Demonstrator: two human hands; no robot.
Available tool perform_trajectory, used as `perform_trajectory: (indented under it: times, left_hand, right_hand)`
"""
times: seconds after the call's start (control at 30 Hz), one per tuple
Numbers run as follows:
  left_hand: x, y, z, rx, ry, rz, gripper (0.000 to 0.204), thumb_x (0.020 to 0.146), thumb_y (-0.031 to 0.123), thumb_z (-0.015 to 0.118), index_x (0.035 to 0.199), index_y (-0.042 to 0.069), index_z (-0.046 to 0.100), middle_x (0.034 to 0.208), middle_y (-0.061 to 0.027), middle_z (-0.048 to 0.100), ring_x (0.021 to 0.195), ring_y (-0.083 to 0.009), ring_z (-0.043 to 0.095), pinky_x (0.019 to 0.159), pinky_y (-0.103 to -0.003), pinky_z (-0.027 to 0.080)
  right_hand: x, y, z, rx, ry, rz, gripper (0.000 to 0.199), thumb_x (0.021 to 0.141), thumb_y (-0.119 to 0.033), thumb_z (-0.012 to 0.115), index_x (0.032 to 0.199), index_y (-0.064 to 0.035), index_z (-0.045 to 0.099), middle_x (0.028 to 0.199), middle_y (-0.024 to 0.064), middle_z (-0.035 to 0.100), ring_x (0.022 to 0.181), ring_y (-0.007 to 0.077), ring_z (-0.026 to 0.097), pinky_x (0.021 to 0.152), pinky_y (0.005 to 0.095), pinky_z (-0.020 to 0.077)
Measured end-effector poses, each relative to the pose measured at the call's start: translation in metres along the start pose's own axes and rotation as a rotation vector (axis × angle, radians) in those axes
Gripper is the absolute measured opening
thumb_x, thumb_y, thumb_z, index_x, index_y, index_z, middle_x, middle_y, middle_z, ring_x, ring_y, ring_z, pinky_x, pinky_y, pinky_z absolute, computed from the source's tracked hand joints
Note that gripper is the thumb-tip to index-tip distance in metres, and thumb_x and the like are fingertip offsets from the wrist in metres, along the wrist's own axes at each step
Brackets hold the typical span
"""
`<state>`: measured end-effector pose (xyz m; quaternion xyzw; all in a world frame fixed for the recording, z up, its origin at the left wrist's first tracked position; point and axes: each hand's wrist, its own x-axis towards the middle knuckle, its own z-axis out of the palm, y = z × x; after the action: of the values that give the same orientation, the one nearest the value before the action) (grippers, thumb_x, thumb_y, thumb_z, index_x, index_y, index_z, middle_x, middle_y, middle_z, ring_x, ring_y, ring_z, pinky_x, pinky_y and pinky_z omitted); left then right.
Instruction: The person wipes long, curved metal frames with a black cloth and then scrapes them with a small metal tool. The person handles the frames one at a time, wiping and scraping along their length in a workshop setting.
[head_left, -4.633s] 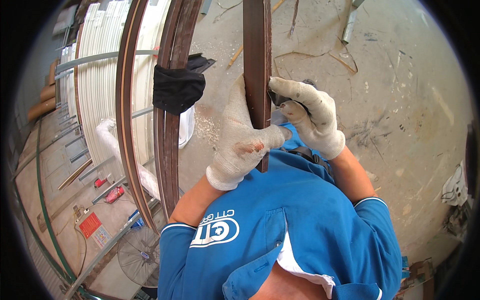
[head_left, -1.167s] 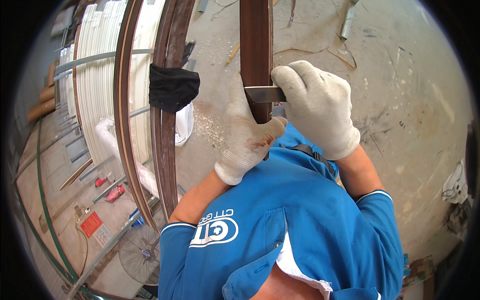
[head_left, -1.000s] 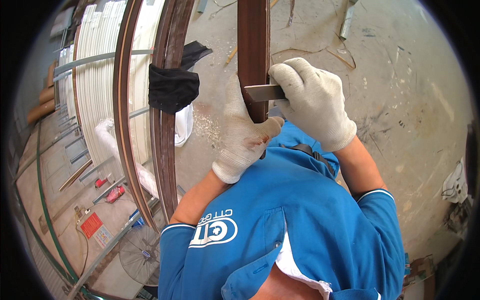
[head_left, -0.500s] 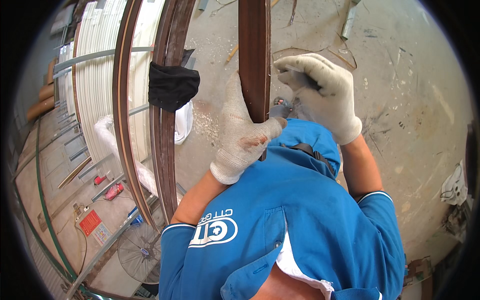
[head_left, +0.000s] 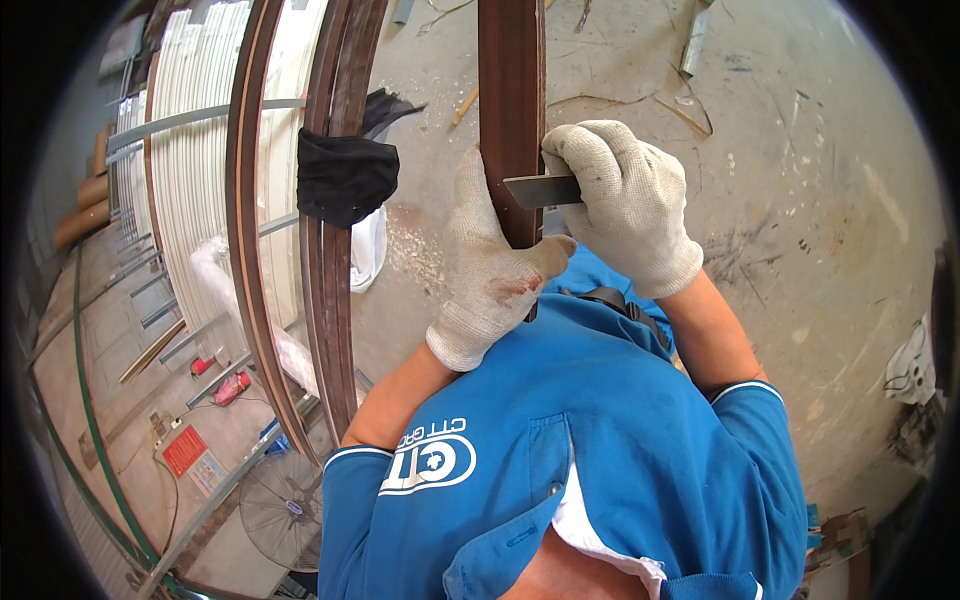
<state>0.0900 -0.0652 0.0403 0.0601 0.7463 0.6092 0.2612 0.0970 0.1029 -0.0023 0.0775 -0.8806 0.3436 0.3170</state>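
Note:
A long dark brown plank (head_left: 512, 110) runs from the top of the view down to my body. My left hand (head_left: 492, 275), in a pale knitted glove with a reddish-brown stain, grips the plank's lower part, fingers along its left side and thumb across its near end. In my gloved right hand (head_left: 622, 205), closed, is a flat dark metal blade (head_left: 541, 191) with a slanted tip. The blade lies across the plank's right edge, its tip over the plank's face. Whether it touches the surface, I cannot tell. Its other end is hidden in my fingers.
To the left, more long brown planks (head_left: 335, 270) rest across metal bars, with a black cloth (head_left: 347, 178) draped over them. White panels (head_left: 200, 130) are stacked beyond. A round fan (head_left: 288, 508) stands at lower left. Offcuts (head_left: 694, 40) and pale chips lie on the floor.
My right hand has moved a little left and down, bringing the blade across the plank; before, it was blurred by motion to the right. My left hand keeps its grip.

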Motion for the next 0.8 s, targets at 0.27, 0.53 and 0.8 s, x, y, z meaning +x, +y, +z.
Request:
perform_trajectory:
  times: [0.27,0.53,0.8]
  left_hand:
    - [0.006,0.003,0.000,0.067,0.024,0.051,0.085,0.072,0.008,0.083,0.144,-0.006,0.041,0.123,-0.0188,0.061,0.111,-0.0243,0.061,0.097,-0.035,0.051]
    - [0.009,0.002,-0.004,0.176,0.051,0.102,0.084,0.068,0.010,0.083,0.141,-0.003,0.044,0.119,-0.0174,0.060,0.108,-0.0245,0.060,0.094,-0.035,0.051]
    - [0.004,0.005,0.003,-0.029,0.058,-0.008,0.077,0.072,0.007,0.081,0.139,-0.002,0.045,0.116,-0.0152,0.062,0.102,-0.0205,0.063,0.087,-0.033,0.055]
  right_hand:
    - [-0.004,0.017,0.011,0.096,0.090,0.103,0.031,0.073,-0.007,0.078,0.101,-0.0111,0.065,0.092,0.0063,0.066,0.070,0.0239,0.069,0.060,0.0335,0.0566]
    - [-0.004,0.023,0.002,0.563,-0.040,0.397,0.025,0.077,0.003,0.073,0.100,-0.0058,0.073,0.093,0.0123,0.074,0.078,0.0265,0.073,0.066,0.0319,0.0589]
    - [-0.002,-0.005,-0.002,0.144,0.056,0.078,0.041,0.067,0.004,0.075,0.105,-0.0079,0.073,0.093,0.0086,0.072,0.075,0.0245,0.072,0.063,0.0324,0.0573]
